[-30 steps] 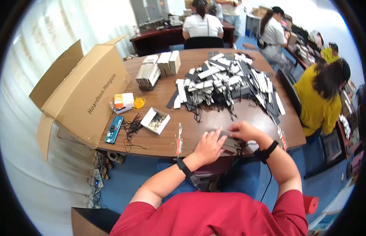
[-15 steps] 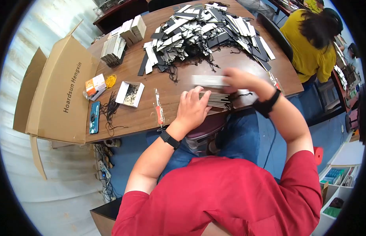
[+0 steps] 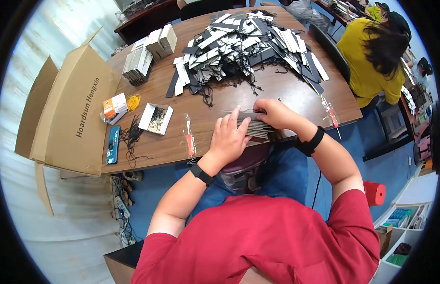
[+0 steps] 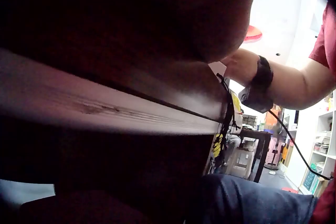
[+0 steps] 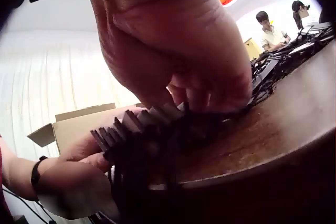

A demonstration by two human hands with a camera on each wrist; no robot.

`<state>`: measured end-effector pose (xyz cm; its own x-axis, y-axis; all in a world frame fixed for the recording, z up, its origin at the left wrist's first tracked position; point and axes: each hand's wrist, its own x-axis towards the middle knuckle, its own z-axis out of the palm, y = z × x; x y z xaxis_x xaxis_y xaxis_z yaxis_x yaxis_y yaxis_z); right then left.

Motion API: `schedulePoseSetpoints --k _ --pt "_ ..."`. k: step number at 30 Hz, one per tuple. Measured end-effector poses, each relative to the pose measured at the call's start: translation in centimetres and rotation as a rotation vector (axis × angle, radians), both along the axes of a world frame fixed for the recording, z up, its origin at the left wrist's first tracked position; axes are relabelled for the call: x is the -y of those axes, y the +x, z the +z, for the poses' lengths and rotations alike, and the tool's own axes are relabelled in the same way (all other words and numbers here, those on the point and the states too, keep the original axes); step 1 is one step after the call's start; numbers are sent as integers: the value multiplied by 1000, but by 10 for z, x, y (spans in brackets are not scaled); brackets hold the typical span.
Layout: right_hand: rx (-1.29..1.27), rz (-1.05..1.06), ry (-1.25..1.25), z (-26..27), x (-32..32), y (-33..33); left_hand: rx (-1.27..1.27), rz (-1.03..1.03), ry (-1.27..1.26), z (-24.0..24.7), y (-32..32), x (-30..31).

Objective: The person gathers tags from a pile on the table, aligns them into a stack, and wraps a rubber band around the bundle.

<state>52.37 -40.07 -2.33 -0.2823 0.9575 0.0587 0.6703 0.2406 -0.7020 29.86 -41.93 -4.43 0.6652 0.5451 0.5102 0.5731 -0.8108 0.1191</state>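
A row of thin grey strips [image 3: 256, 128] stands on edge by the table's near side; black cords hang from their ends in the right wrist view. My left hand [image 3: 229, 138] holds the row's left end, its fingers reaching along the far side and its thumb nearer me. With curled fingers, my right hand [image 3: 275, 114] pinches at a strip along the far side of the row, close to the right end. From the right wrist, that hand [image 5: 184, 50] arches over the strip edges and hides its fingertips. The left wrist view is mostly dark.
A big heap of black and white strips [image 3: 243, 42] with cords lies farther back. To the left are stacked strips [image 3: 138, 64], a small white box [image 3: 156, 119], black cords [image 3: 130, 135], a blue case [image 3: 112, 145] and a large carton [image 3: 75, 113]. Orange-handled tools [image 3: 190, 144] flank my hands.
Half a second ago my right hand held a pale strip beyond the row; now that hand is down against the row's far side. My left hand has stayed at the left end.
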Motion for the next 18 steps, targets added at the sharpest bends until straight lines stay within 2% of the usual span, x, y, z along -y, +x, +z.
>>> schedulePoseSetpoints --k 3,7,11,12,15,18 --pt "6 9 -59 0 -5 9 -17 -1 -15 -2 2 -2" --pt "-198 15 -243 -14 -14 21 -19 12 -10 -1 2 0" --pt "-578 -362 -393 -7 -5 17 -25 26 -32 2 4 0" --pt "-623 -412 -355 -5 0 20 -34 26 -37 1 4 -1" --pt "-405 -612 69 -25 11 51 -31 21 -18 0 4 -1" --pt "-309 -715 289 -20 21 65 -30 17 -13 0 4 -1"
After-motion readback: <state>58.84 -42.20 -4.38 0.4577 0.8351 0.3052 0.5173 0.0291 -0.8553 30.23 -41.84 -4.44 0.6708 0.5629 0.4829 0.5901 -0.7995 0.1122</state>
